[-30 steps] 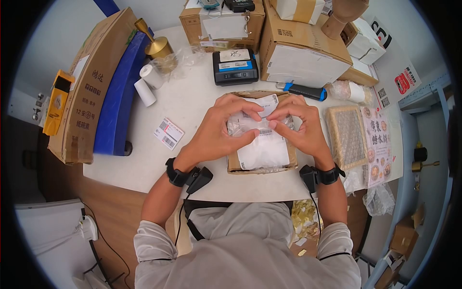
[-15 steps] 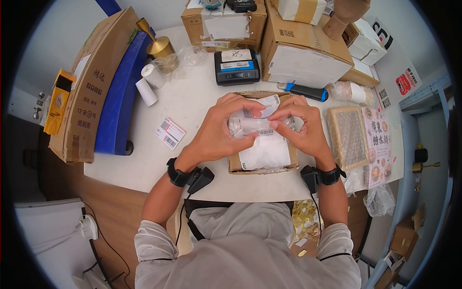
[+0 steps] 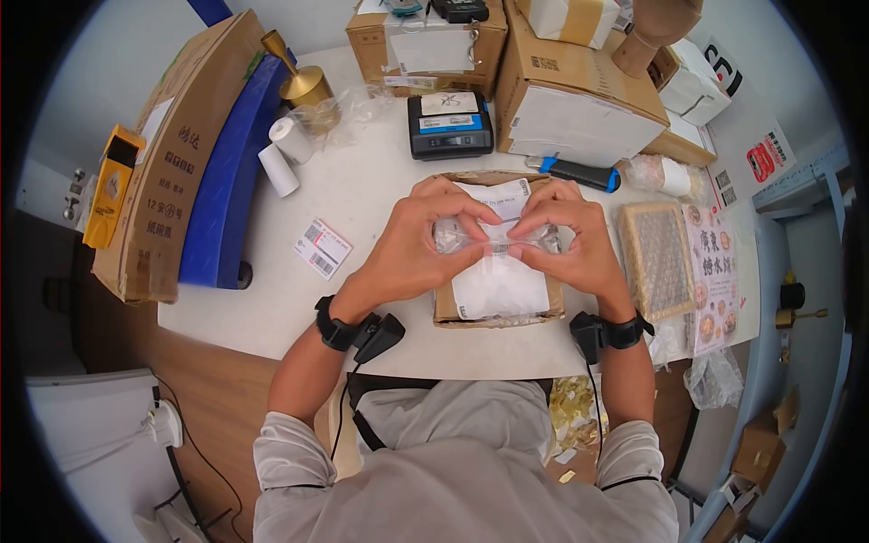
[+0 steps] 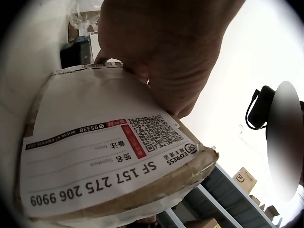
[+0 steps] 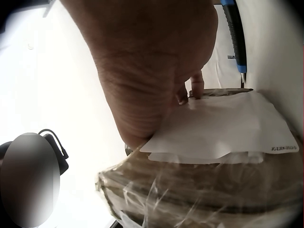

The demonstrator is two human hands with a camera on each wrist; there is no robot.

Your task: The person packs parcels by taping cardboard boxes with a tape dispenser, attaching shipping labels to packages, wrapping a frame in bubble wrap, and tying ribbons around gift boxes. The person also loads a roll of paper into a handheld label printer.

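Left hand [image 3: 407, 242]: pinching what seems clear film [image 3: 500, 237]
Right hand [image 3: 579, 244]: likewise pinching
Parcel [image 3: 445, 305]: beneath both hands
Label [image 4: 104, 156]: "SF EXPRESS", "SF 157 275 206 9909"

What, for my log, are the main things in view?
parcel: one, brown, centre
clear plastic: some, transparent, atop
printer: one, black, behind parcel
cutter: one, black and blue, behind parcel
rolls: two, white, left
loose label: one, white, left
wrapped panel: one, tan, right
cartons: several, brown, rear and left
curved object: one, blue, left
brass object: one, gold, left
table: one, white, beneath
left hand: one, bare, over parcel
right hand: one, bare, over parcel
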